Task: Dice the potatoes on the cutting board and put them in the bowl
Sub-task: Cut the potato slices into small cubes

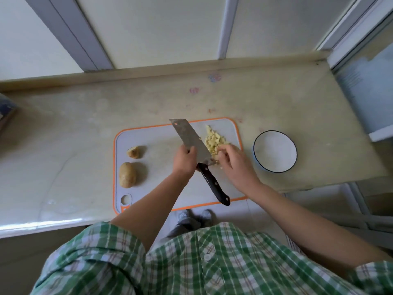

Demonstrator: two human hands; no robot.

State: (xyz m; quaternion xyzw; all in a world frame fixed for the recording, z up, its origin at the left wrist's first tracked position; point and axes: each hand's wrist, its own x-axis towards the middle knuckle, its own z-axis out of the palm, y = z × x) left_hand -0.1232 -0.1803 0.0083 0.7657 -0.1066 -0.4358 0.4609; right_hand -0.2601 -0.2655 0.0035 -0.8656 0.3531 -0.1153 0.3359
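A grey cutting board [157, 137] with an orange rim lies on the counter. A pile of diced potato [213, 138] sits at its far right. A whole potato [127, 174] and a smaller cut piece [133, 152] lie at its left end. My left hand [184, 161] grips the cleaver [191, 138] by the blade's back near the handle; the black handle points toward me, free. My right hand [236, 165] rests on the near side of the dice pile, fingers curled round some pieces against the blade. The white bowl [275, 151] with a dark rim stands right of the board.
The beige counter [74, 128] stretches left and behind the board, ending at a wall ledge. Its right end stops just past the bowl, beside a window frame [361, 99]. The board's near edge overhangs the counter's front edge.
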